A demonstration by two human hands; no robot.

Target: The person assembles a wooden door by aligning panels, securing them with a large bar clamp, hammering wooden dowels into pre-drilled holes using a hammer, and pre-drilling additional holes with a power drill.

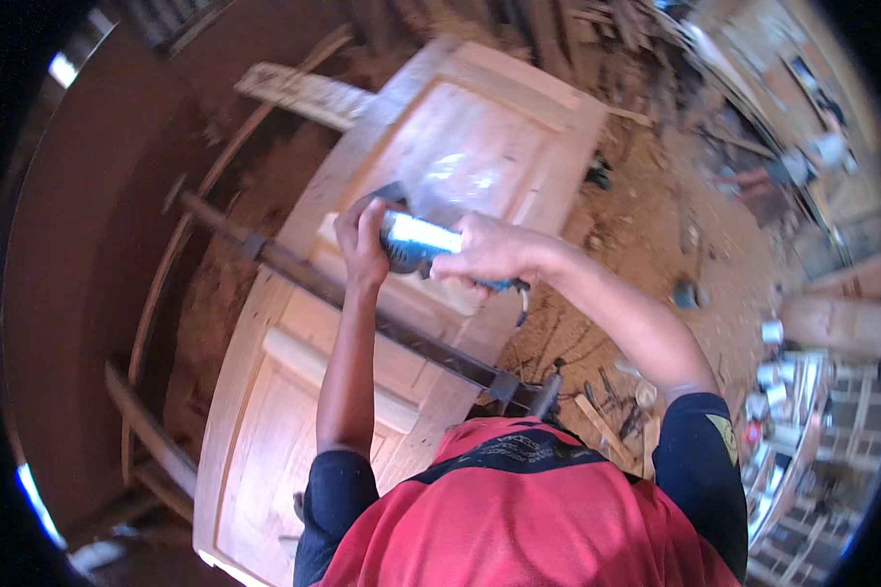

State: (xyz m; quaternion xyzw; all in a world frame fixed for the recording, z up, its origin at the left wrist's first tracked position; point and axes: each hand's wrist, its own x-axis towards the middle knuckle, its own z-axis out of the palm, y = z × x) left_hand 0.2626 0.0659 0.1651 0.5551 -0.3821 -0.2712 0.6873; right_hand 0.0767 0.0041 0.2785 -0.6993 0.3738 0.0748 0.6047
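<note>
Both my hands are on a blue corded power tool (pixel 416 240), shaped like an angle grinder, over a raised-panel wooden door (pixel 548 127). My left hand (pixel 362 240) is wrapped round its front end, by a dark flat part. Farther back, my right hand (pixel 489 249) grips the body near the cord. Whether the tool's working face touches the wood is hidden from me. Across the door lies a long metal bar clamp (pixel 392 331), its near end close to my chest. The door's lower panel (pixel 264 470) extends toward the lower left.
A narrow board (pixel 303 95) sticks out from the door's far left side. Sawdust and wood scraps cover the ground (pixel 646 254) at right, with tools and a wood strip (pixel 605 430) nearby. A cluttered shelf (pixel 783 421) stands at right; another person (pixel 803 166) is farther off.
</note>
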